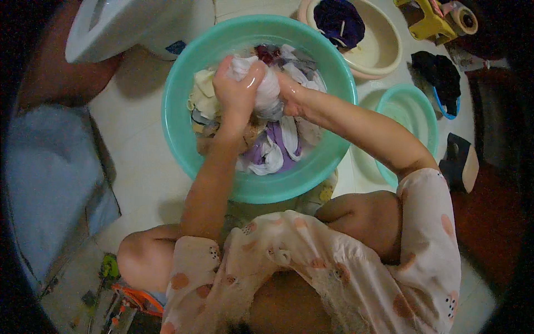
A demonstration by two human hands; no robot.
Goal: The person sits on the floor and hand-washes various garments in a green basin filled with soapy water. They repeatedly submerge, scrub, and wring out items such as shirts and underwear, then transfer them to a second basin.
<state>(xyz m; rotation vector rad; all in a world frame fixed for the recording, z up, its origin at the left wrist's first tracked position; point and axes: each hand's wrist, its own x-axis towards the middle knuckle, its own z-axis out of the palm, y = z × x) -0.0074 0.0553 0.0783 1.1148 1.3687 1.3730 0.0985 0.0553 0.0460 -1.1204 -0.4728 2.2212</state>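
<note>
A large green plastic basin [177,142] holds wet clothes in water. Over its middle, my left hand [238,89] is closed around a bunched white wet cloth [267,85]. My right hand [292,96] presses on the right side of that same cloth; its fingers are partly hidden behind it. Below the hands lies a purple and white garment [283,146]. Cream-coloured cloth [204,94] is at the left inside the basin, and a dark red piece [267,53] shows at the back.
A cream basin [381,46] with a dark navy cloth [340,21] stands at the back right. Nearer is a smaller green basin [431,121]. Black cloth [438,77] and a dark slipper [459,163] lie further right. White ceramic fixture [137,21] stands back left.
</note>
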